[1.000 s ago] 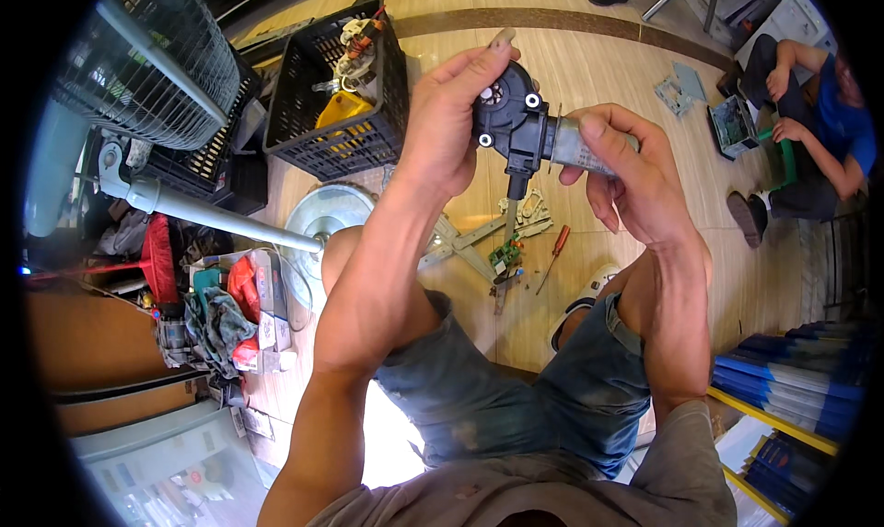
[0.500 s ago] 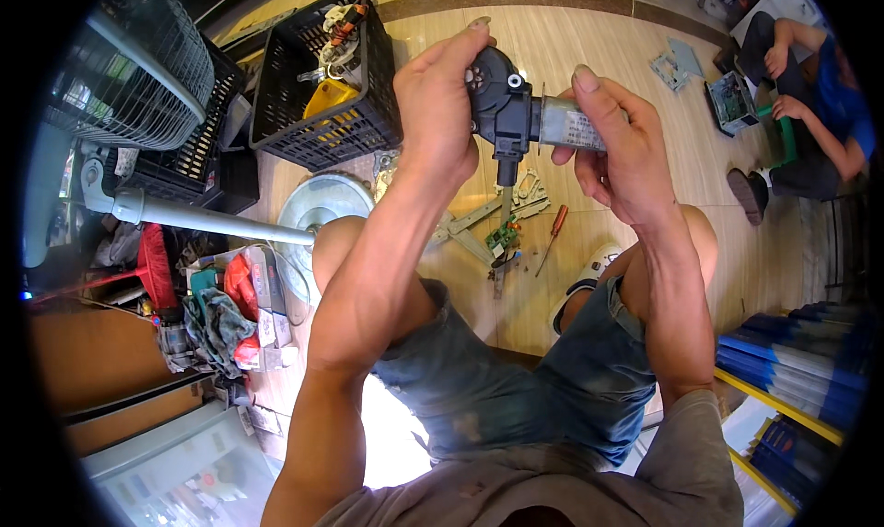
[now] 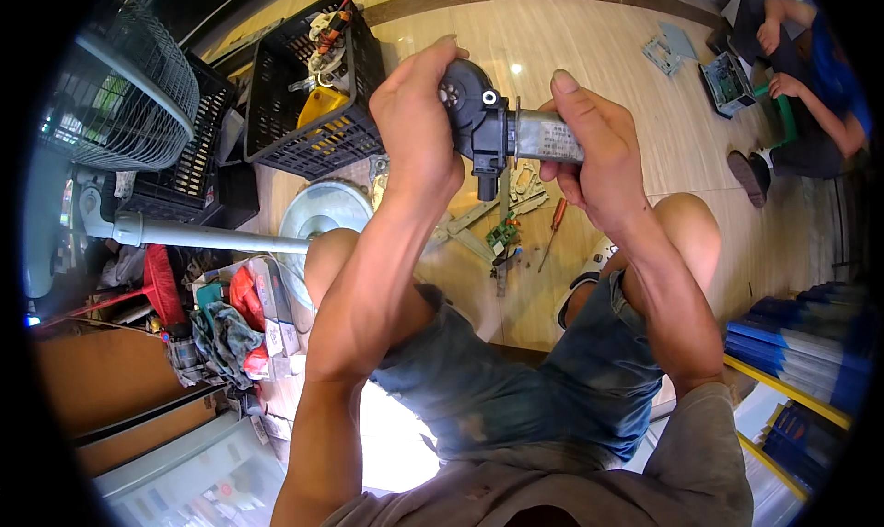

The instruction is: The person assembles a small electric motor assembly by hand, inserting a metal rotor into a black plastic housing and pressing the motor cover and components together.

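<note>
Between my hands is a geared electric motor, with a round black plastic gear housing and a silver metal can bearing a printed label. My left hand is closed around the black housing at its left side. The silver can's right end sits in my right hand, its thumb above and its fingers curled underneath. Below the motor on the floor lie flat metal linkage arms, a small green circuit board and a screwdriver with a red handle.
A black plastic crate of parts stands at the far left, beside a standing fan with a round base. At the right, another person sits by an opened metal case. Boxes and rags lie at the left.
Both hands have moved a little to the left and slightly nearer with the motor, keeping their hold. The whole view has also shifted slightly.
</note>
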### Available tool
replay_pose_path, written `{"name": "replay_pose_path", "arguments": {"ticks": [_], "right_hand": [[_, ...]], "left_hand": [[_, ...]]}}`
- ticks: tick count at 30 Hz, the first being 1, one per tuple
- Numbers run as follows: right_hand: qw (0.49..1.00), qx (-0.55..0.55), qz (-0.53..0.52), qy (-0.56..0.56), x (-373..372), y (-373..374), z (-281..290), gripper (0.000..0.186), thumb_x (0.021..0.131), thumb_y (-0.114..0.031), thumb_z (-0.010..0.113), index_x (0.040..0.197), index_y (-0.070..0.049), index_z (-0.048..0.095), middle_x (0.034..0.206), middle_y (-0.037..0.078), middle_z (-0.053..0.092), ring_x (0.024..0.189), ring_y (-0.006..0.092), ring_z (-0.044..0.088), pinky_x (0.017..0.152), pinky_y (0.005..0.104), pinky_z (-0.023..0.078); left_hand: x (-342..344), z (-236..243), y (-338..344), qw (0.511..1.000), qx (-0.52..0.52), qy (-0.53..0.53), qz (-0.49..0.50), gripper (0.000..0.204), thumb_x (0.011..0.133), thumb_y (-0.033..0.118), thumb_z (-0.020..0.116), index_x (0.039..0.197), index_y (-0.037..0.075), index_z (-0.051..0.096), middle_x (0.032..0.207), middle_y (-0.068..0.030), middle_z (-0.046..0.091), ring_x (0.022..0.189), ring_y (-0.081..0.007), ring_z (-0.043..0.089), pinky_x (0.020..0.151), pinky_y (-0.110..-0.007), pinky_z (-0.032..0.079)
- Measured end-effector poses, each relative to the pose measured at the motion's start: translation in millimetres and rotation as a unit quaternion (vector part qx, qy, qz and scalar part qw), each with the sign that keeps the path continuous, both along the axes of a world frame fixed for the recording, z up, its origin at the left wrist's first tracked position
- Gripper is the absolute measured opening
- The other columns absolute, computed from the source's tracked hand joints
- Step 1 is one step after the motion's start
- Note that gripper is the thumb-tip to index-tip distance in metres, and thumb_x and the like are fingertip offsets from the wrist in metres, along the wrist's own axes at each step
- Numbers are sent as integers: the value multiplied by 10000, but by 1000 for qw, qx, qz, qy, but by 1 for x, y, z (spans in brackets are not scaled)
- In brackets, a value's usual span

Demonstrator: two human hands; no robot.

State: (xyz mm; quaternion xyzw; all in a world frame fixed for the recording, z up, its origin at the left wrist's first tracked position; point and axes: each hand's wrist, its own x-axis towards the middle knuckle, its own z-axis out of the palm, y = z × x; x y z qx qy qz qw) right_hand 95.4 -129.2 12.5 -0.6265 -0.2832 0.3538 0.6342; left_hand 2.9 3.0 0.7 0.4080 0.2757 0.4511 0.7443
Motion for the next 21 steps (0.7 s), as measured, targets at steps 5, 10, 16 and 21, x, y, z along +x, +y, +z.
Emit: {"name": "replay_pose_path", "arguments": {"ticks": [5,10,16,21], "right_hand": [[1000,-4,-3,-6,1,-4,-3,526,1002,-484,491,841,-2,629,558,68,554,336,69,388,307,211,278],[999,-26,44,-8,10,-6,10,516,951,-516,569,844,-15,627,654,47,573,509,100,523,383,234,324],[1000,-19,25,-6,10,-6,18,441,974,-426,545,843,-12,623,600,58,555,419,79,438,343,223,281],[1000,-14,14,-23,12,-6,16,418,986,-392,515,854,-10,623,561,59,542,336,57,365,310,211,252]], "left_hand": [[0,2,-3,1000,19,11,11,172,889,140,665,842,-24,684,714,-24,626,608,-90,545,579,-239,427],[0,3,-1,1000,16,4,3,179,890,142,666,846,-31,687,717,-27,632,613,-90,554,584,-241,437],[0,9,3,999,49,13,-9,202,926,176,612,894,-15,666,733,-71,647,635,-143,620,598,-277,507],[-2,7,9,999,46,6,-20,191,922,165,614,889,-17,663,719,-77,642,600,-148,614,574,-285,518]]}}
